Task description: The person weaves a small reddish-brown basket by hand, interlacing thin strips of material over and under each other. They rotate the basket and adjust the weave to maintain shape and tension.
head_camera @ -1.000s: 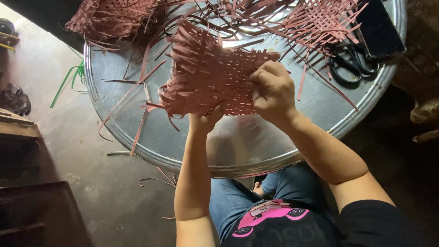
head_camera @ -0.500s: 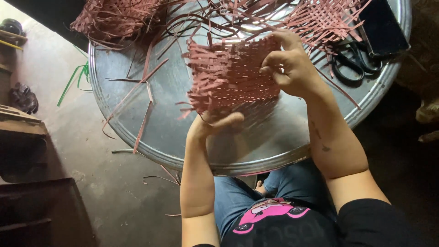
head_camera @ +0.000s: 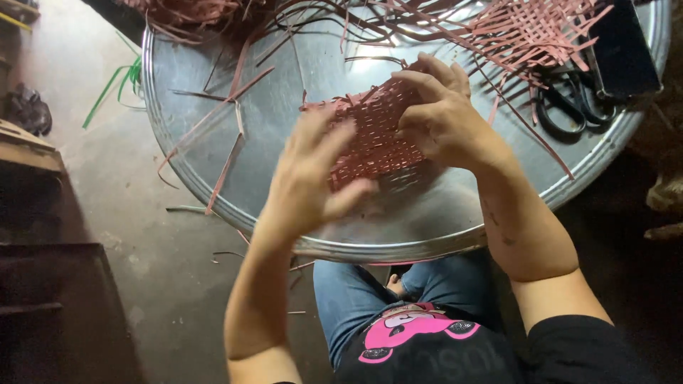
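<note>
Mid-weave here: both hands, left hand (head_camera: 313,178) and right hand (head_camera: 441,117), are gripping the half-woven pink strip mat (head_camera: 373,135) just above the round metal counter (head_camera: 284,92). Next probably needs tucking loose strips.

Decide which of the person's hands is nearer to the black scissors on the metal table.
Right. The right hand grips the woven piece just beside the scissors; the left hand lies farther off, across the weave.
</note>
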